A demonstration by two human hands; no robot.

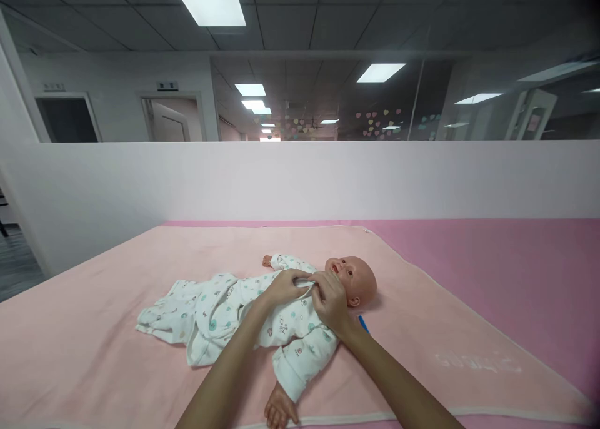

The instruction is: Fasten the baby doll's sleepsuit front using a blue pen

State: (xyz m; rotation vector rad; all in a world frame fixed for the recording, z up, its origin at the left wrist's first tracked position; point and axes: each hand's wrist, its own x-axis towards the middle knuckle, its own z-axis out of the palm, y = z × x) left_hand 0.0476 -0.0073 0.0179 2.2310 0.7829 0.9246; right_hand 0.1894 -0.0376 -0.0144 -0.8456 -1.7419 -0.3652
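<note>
A baby doll [359, 279] lies on its back, its head toward the right. It wears a white baby outfit [218, 310] printed with small green and dark figures. Over the doll's chest, my left hand [285, 286] pinches the edge of the garment's front. Close beside it, just below the doll's chin, my right hand [332, 301] is closed on the cloth near the collar. The fingertips of both hands nearly meet there, and the exact fastening between them is hidden. One doll hand [280, 407] sticks out of the near sleeve.
A peach blanket [107, 316] with a white edge lies under the doll, over a pink mat [506, 272]. Part of a blue object [364, 324] shows beside my right wrist. A white wall [300, 179] with glass above it stands behind.
</note>
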